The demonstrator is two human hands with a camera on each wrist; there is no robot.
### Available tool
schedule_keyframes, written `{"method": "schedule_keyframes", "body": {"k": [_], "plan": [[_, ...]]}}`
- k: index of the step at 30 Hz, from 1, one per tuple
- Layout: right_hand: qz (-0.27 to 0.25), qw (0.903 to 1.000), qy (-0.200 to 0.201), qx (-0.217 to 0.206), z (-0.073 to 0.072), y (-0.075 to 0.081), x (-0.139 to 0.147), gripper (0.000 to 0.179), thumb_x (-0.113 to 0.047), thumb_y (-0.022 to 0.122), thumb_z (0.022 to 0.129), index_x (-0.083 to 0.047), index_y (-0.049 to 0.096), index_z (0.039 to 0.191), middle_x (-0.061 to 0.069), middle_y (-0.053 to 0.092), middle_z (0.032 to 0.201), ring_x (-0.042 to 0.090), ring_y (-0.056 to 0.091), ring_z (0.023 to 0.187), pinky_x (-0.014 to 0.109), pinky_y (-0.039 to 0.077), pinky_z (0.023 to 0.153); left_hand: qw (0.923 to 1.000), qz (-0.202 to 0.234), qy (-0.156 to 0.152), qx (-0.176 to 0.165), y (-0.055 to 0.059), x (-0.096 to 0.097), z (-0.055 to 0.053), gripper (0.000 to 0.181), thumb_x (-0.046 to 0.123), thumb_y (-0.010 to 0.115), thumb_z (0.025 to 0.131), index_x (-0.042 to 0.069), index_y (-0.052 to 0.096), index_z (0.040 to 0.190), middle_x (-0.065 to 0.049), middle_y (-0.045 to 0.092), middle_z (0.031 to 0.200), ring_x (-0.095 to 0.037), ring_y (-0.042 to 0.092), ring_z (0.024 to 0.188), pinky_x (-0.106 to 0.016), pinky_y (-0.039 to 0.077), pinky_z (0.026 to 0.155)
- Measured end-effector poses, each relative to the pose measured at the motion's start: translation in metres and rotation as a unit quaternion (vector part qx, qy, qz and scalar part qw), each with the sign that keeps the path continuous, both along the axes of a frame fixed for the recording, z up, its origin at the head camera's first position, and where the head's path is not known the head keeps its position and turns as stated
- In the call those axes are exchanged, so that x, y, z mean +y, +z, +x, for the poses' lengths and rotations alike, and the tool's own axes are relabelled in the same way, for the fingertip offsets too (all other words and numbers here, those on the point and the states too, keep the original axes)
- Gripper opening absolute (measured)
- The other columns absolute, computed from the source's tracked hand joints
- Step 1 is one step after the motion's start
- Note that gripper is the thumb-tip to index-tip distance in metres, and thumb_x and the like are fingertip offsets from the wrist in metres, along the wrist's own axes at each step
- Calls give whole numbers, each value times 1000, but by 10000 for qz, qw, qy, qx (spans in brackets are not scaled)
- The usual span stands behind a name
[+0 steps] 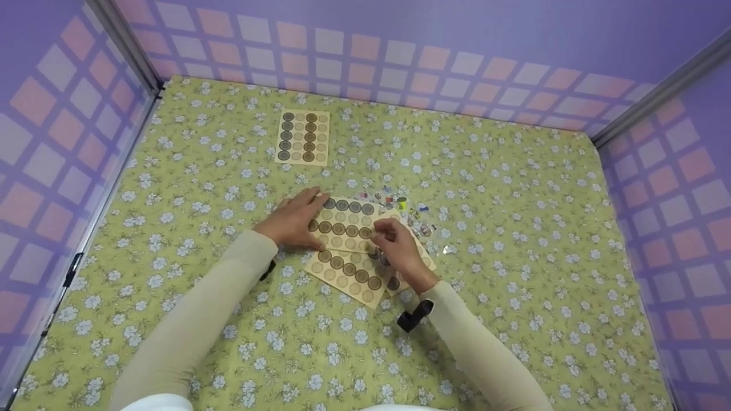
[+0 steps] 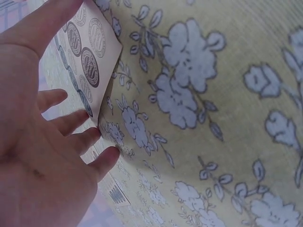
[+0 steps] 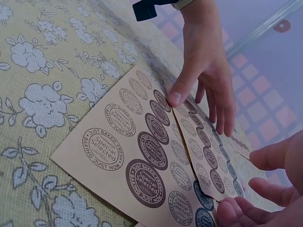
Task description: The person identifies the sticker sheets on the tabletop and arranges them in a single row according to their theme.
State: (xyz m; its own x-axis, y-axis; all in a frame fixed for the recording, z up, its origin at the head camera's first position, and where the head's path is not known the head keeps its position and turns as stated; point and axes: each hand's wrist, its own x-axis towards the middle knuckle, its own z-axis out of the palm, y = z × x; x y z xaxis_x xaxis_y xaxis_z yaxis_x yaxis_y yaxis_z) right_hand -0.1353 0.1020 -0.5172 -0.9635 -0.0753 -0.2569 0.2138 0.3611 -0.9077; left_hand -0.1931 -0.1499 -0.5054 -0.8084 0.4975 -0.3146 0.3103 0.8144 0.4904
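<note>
Sheets of round stickers [image 1: 345,274] overlap on the cloth, printed in rows of dark and pale circles. Across the uppermost sticker sheet [image 1: 341,230] the left hand [image 1: 292,221] spreads its thumb and fingers along the left end. In the left wrist view, extended fingers [image 2: 78,125] touch the edge of a sheet. The right hand [image 1: 398,244] is at the upper sheet's right end, its fingers bent. The right wrist view shows fingertips [image 3: 228,212] close together at a sheet's corner; what lies between them is partly hidden.
Another sticker sheet [image 1: 302,137] lies alone farther back to the left. Small colourful pieces [image 1: 401,204], some yellow, red and blue, are scattered just beyond the right hand. A flowered cloth [image 1: 514,240] covers the table, with purple checkered walls [image 1: 400,63] around it.
</note>
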Motion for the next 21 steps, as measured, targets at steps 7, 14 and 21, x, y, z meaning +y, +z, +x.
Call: {"method": "schedule_keyframes", "body": {"k": [7,14,21], "plan": [[-85,10000,5,0,-2,1,-1,29,-15,57,97,-5,57,124,11,60,118,21,60,105,33,52,84,9997,-31,-24,245,-1,0,1,114,45,85,70,19,15,157,-12,15,162,-32,15,150,-60,11,119],[-290,9993,-207,87,-2,1,4,30,-15,57,97,-6,55,125,11,58,120,20,61,104,31,52,83,9990,80,-35,448,0,2,5,108,45,83,72,20,19,156,-11,24,159,-32,22,147,-58,16,119],[-577,9971,-487,-62,-7,2,4,47,-15,58,97,-6,43,140,11,56,126,24,58,116,39,49,99,9958,374,-19,839,-5,-2,11,104,43,82,74,20,21,155,-9,31,156,-30,29,144,-55,20,117]]}}
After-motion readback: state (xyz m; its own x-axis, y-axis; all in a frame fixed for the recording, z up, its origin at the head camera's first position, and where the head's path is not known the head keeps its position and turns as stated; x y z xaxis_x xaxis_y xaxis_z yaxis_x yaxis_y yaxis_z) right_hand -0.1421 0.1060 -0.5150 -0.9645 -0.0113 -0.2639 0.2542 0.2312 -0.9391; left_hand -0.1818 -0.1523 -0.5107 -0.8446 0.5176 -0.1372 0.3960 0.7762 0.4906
